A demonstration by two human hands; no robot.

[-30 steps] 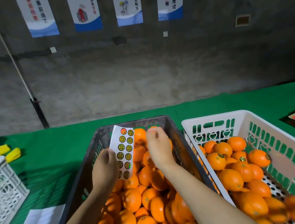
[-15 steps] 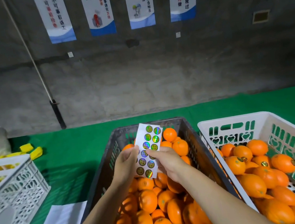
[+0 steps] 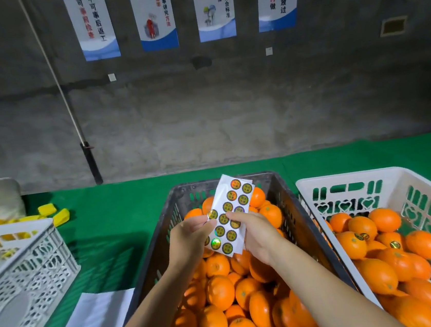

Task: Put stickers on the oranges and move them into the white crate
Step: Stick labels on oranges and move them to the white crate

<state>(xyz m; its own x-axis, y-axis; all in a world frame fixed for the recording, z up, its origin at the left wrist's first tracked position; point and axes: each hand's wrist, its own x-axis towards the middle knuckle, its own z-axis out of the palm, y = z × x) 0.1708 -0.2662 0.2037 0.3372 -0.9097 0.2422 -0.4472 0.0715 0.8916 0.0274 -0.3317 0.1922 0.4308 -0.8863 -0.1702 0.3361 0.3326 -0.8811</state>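
Oranges (image 3: 221, 291) fill a grey crate (image 3: 289, 208) on green cloth (image 3: 125, 227).

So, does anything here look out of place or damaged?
Nothing stands out. Both hands, left and right, hold the white sheet of round stickers over the dark grey plastic crate of oranges; labelled oranges lie in the white plastic crate.

Pretty dim spot, honestly. The back is a rough grey concrete wall (image 3: 230, 113) with four white-and-blue printed posters (image 3: 155, 14) hanging in a row along the top. A thin pale pole with a black base (image 3: 91, 161) leans against it on the left. The green cloth-covered surface (image 3: 123, 214) runs right up to the wall.
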